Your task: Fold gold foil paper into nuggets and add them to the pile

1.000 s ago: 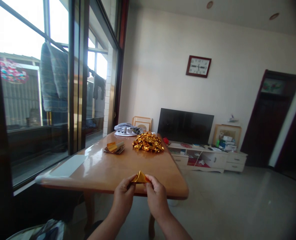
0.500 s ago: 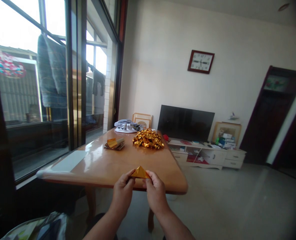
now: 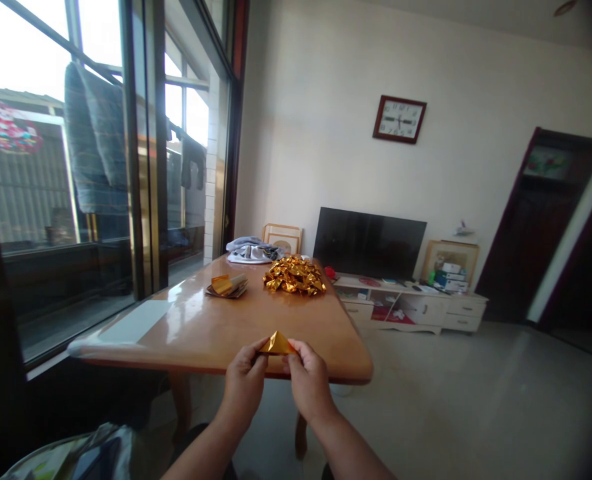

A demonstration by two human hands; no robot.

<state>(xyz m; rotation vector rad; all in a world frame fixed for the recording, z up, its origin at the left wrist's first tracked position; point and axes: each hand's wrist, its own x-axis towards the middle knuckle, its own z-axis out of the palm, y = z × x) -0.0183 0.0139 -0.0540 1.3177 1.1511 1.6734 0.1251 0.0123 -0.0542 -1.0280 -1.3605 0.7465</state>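
Head view first, reading from the left: we see tall sliding glass doors with laundry hung outside, and a glossy wooden table running away from us, its top bright with glare from the glass. On it, toward the far end, lie a small stack of gold sheets, a crumpled grey cloth, and a heap of folded gold foil pieces, all well apart from our hands. Near the table's close edge our left hand pinches the left corner of a folded gold paper between thumb and fingertips, and our right hand pinches the right corner the same way, so the little triangular piece sits between the two hands, lifted just above the tabletop rather than resting on it. We judge it to be very light, thin foil-faced paper: stiff enough along its creases to hold a peak, yet easy to crush or tear, and slick on its shiny face, so the folded corners and edges look like the sound places to grip, with gentle pressure. The polished table would likely let such a piece slide. To the right stand a dark television on a low white cabinet, a wall clock above, a pale tiled floor, and a dark doorway.
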